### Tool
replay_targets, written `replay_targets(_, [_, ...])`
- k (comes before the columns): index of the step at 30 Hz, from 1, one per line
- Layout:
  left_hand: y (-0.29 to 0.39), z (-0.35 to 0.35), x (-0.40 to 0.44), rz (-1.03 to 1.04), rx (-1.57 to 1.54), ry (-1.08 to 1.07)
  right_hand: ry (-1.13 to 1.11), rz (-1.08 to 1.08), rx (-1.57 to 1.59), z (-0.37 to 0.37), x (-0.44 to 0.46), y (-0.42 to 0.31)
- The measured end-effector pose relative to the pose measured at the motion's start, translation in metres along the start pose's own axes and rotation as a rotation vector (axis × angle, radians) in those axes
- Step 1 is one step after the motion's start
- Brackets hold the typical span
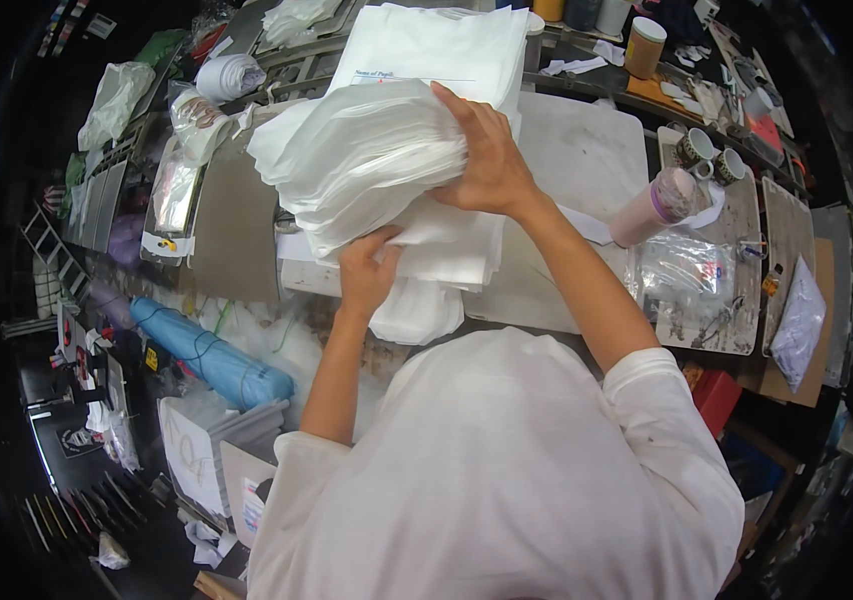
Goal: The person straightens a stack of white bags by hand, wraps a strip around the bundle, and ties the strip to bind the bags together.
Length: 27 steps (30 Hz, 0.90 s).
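A thick stack of thin white sheets (356,160), soft like cloth or fabric bags, is raised and bent over between my hands. My right hand (487,158) grips its right edge, thumb and fingers spread around the layers. Low on the near side, my left hand (368,270) is closed at the stack's lower edge; its fingers are partly hidden by the sheets. Behind lies another white pile (436,45), its top piece printed "Name of Pupil". More white pieces (421,310) hang over the table's near edge below my hands.
A pink tumbler (651,208) stands to the right, near patterned mugs (694,148) and a clear plastic packet (686,275). An orange-brown jar (644,48) is at the back. On the left are a white roll (230,77) and a blue wrapped bundle (211,350).
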<state>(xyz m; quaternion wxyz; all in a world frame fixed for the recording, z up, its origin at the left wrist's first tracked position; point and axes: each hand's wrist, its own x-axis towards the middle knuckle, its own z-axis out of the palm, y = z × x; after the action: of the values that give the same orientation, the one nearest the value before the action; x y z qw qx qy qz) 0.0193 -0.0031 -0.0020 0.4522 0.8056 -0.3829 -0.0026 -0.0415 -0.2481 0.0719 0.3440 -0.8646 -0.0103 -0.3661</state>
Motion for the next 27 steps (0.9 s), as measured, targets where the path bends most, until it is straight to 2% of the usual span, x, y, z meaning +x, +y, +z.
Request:
replay_targets(2, [0.002, 0.002, -0.001, -0.004, -0.042, -0.062, -0.003, 0.005, 0.0, 0.0, 0.0, 0.001])
replay_targets(4, [0.005, 0.007, -0.003, 0.132, 0.039, -0.212, -0.005, -0.008, 0.016, 0.0, 0.0, 0.003])
replay_targets(9, [0.002, 0.029, -0.01, 0.163, 0.133, -0.23, -0.024, 0.023, -0.019, -0.001, -0.001, 0.005])
replay_targets(18, [-0.004, 0.036, -0.013, 0.068, 0.077, -0.27, -0.05, 0.002, 0.009, -0.001, -0.01, 0.005])
replay_targets(20, [-0.007, 0.033, -0.011, -0.094, 0.028, -0.292, -0.044, -0.03, 0.006, 0.001, -0.014, 0.005])
replay_targets(21, [-0.007, 0.031, -0.009, -0.092, 0.029, -0.296, -0.049, -0.032, 0.009, 0.002, -0.016, 0.005])
replay_targets(24, [-0.004, 0.028, -0.004, -0.115, 0.026, -0.166, -0.046, -0.031, 0.017, 0.0, -0.019, 0.004])
replay_targets(27, [0.001, 0.029, -0.003, -0.125, 0.108, -0.154, -0.023, -0.037, 0.031, 0.0, -0.021, 0.004])
